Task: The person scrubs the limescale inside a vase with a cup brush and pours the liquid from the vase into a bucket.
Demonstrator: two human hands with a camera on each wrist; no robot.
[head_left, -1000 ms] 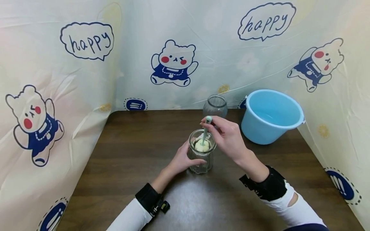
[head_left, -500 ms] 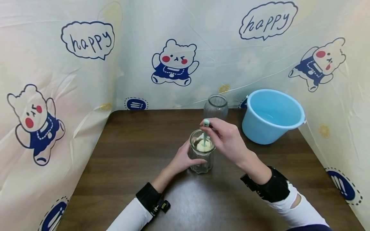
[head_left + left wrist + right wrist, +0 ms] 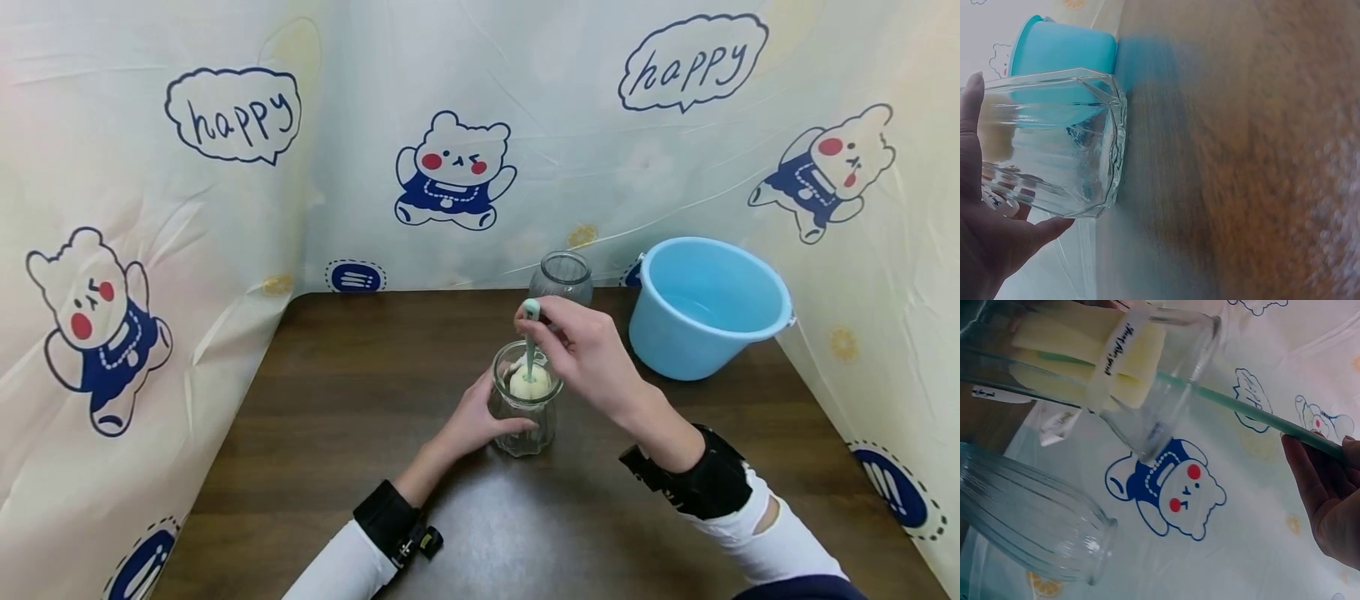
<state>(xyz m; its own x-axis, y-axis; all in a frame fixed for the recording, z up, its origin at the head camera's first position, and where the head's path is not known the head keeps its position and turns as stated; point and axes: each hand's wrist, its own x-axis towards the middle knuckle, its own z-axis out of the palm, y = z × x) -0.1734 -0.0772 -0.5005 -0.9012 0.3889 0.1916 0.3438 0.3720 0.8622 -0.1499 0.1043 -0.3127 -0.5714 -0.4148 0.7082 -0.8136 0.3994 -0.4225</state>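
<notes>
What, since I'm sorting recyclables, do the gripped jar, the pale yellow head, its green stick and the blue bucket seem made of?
Gripped jar: apparently glass; clear, glossy, with a thick faceted base.
Pale yellow head: probably foam; matte, unshiny, though pores are unreadable.
Green stick: likely plastic; smooth, evenly coloured.
Blue bucket: likely plastic; opaque, smooth, rounded rim.

The jar is clear, glossy, faceted glass; the rear jar, ribbed glass. Bucket and stick look like smooth plastic, the sponge matt foam. The tabletop has a wood grain and soft sheen.
</notes>
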